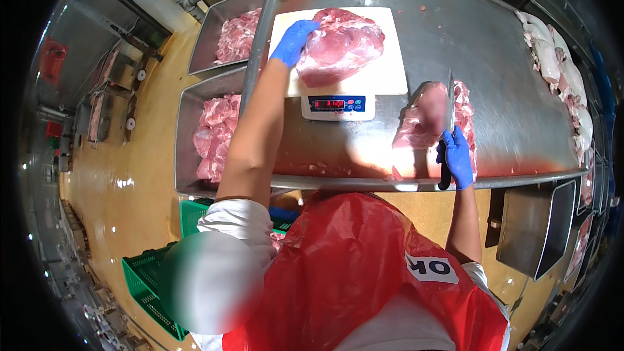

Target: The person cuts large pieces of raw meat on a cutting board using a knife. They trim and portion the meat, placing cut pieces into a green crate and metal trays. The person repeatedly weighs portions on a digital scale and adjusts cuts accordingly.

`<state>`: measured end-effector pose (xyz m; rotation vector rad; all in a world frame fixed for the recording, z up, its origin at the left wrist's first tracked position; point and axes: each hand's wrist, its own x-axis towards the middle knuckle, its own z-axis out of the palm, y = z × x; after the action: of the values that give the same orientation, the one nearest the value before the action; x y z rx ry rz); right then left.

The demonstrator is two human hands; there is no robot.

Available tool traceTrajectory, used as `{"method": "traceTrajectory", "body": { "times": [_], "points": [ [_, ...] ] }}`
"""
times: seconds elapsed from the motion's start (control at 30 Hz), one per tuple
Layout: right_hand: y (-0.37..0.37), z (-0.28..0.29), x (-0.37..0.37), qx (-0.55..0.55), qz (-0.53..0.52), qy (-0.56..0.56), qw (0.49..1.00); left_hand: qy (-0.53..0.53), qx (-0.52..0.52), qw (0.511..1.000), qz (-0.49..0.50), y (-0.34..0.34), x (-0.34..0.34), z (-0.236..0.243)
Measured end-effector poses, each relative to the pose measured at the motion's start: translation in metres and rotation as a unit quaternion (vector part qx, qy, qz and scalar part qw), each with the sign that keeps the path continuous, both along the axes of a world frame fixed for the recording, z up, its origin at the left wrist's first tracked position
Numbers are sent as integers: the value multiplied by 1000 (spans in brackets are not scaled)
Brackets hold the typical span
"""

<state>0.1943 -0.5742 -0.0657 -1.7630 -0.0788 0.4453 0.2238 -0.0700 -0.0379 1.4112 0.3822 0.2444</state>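
Observation:
My left hand (294, 43), in a blue glove, grips the left side of a large pink piece of meat (344, 45). That piece rests on the white board (394, 78) of a scale (305, 112) with a lit red display. In my right hand (458, 156), also gloved blue, is a knife (450, 110) with a black handle, its blade pointing up toward the table's far side. More meat (417, 133) lies on the steel table (487, 58) beside and partly under the blade, to the right of the scale.
Steel bins of meat (183, 130) stand along the table's left side. Pale, skin-covered pieces (549, 58) line its right side. Green crates (146, 273) sit at the lower left on the yellow floor. Another steel bin (526, 227) stands below the table's right end.

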Motion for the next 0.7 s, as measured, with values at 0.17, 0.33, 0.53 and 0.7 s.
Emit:
{"method": "traceTrajectory", "body": {
  "times": [0.17,0.33,0.53,0.7],
  "points": [
    [-3,-24,-8,-51,6,-161,986,-15,361,920,150,38,-67,20],
    [43,-10,-15,-153,36,-356,921,-5,450,880,153,58,-146,44],
    [136,56,-18,-39,21,-381,924,-25,479,866,141,4,-148,54],
    [205,30,-26,-184,107,-458,863,-184,530,823,88,-37,-133,2]
  ]
}}
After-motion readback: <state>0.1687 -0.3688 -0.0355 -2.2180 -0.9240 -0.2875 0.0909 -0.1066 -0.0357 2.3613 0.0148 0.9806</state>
